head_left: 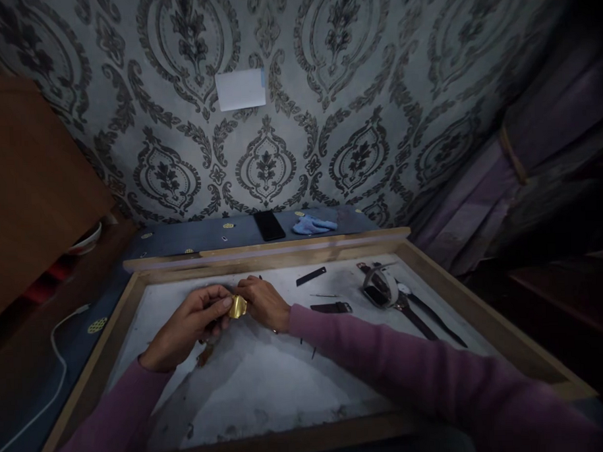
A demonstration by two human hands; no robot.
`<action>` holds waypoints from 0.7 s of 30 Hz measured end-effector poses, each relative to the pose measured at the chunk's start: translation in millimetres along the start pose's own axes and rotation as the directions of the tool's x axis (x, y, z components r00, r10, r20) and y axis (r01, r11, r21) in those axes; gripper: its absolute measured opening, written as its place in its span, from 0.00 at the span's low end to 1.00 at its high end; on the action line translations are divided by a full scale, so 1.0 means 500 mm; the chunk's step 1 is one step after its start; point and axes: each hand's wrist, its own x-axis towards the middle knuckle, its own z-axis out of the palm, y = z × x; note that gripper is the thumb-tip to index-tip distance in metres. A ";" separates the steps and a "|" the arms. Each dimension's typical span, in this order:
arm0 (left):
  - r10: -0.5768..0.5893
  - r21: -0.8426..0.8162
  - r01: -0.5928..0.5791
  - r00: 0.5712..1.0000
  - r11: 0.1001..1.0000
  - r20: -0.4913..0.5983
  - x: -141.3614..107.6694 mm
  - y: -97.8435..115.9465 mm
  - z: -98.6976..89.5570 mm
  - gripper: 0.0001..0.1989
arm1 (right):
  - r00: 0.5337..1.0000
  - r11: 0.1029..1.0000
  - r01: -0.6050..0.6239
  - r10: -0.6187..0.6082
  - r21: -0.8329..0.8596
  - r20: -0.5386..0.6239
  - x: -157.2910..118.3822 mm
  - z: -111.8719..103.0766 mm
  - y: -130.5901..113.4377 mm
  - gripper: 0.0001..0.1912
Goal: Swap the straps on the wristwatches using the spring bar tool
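Observation:
A shiny gold-coloured metal piece [238,307] is pinched between the thumb and fingers of my left hand [198,315], above the white tray surface. My right hand [262,301] is closed right beside it, with its fingertips turned away and hidden. A thin dark tip shows above that hand, but what it belongs to is unclear. Below my left hand lies a small brown item [206,353], partly covered. To the right of my hands are a dark flat strip [311,276] with a hole, a thin metal tool [325,296] and a black watch strap [331,308] with a buckle.
Several watches [383,289] lie together at the tray's right side. A raised wooden rim [487,312] surrounds the white surface. Behind it are a black phone [268,225] and a crumpled blue cloth [314,224]. A white cable [64,366] runs along the left.

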 end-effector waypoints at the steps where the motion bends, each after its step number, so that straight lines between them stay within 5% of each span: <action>1: -0.003 -0.011 0.003 1.000 1.000 0.001 0.000 0.000 -0.001 0.17 | 1.000 1.000 0.008 -0.008 0.003 0.008 0.000 0.000 0.002 0.10; 7: 0.014 -0.033 -0.015 0.999 0.999 -0.033 -0.001 0.004 -0.009 0.17 | 0.999 0.986 -0.005 0.011 0.167 -0.038 -0.016 -0.020 -0.013 0.09; 10: 0.053 0.024 -0.052 0.998 0.998 -0.039 0.001 0.001 -0.005 0.16 | 0.998 0.919 -0.062 0.065 0.390 0.005 -0.047 -0.033 -0.042 0.24; 12: 0.102 0.091 -0.102 0.995 0.991 0.005 0.001 -0.002 0.006 0.15 | 0.984 0.611 -0.177 0.110 0.772 0.139 -0.074 -0.037 -0.062 0.24; 14: 0.153 0.162 -0.164 0.985 0.973 0.077 -0.003 -0.007 0.022 0.15 | 0.972 0.375 -0.231 0.137 0.898 0.193 -0.104 -0.037 -0.077 0.23; 21: 0.166 0.438 -0.229 0.970 0.869 0.177 -0.054 -0.025 0.060 0.12 | 0.915 0.087 -0.338 0.264 0.937 0.305 -0.185 -0.013 -0.083 0.23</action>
